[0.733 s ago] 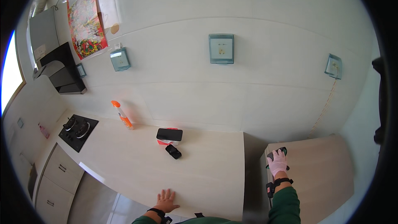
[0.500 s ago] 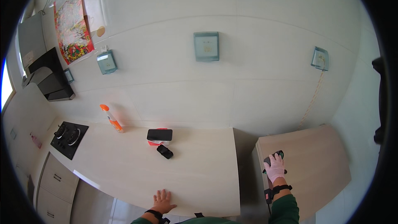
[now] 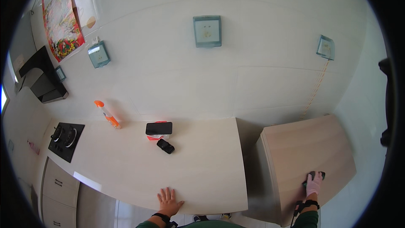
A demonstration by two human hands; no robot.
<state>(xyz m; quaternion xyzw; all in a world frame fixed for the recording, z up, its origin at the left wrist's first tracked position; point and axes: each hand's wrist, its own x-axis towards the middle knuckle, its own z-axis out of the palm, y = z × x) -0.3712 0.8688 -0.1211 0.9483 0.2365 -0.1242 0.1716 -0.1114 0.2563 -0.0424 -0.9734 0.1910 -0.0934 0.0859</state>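
Dark cloth (image 3: pixel 311 173) with a bit of green at its edges – bunched on the brown top (image 3: pixel 299 145) of the big box, toward the near right part. Right hand (image 3: pixel 313 184), in a pink glove, lies over it palm down, fingers bent and closed on the cloth, pinning it to the surface; forearm comes up from the lower edge, wrist about in line with the hand. Left hand (image 3: pixel 168 204) bare, flat on the counter (image 3: pixel 202 173) near its front edge, fingers straight and spread wide, thumb out to the right, nothing held.

Versus half a second ago: right hand and cloth have slid from near the left edge of the brown top to the right and closer to the body. Left hand keeps its flat, spread pose. View tipped down – wall sockets sit higher, shoes (image 3: pixel 226 216) now peek in at the bottom.

Farther out on the counter: phone (image 3: pixel 159 128) on a red and white pack (image 3: pixel 158 137), small black gadget (image 3: pixel 165 146) just beside, orange spray bottle (image 3: pixel 108 115) by the wall, black stove (image 3: pixel 66 142) far left.

Right fingertips blend into the cloth, grip force can't be told; right sleeve (image 3: pixel 306 219) cut off below; pack mostly under the phone
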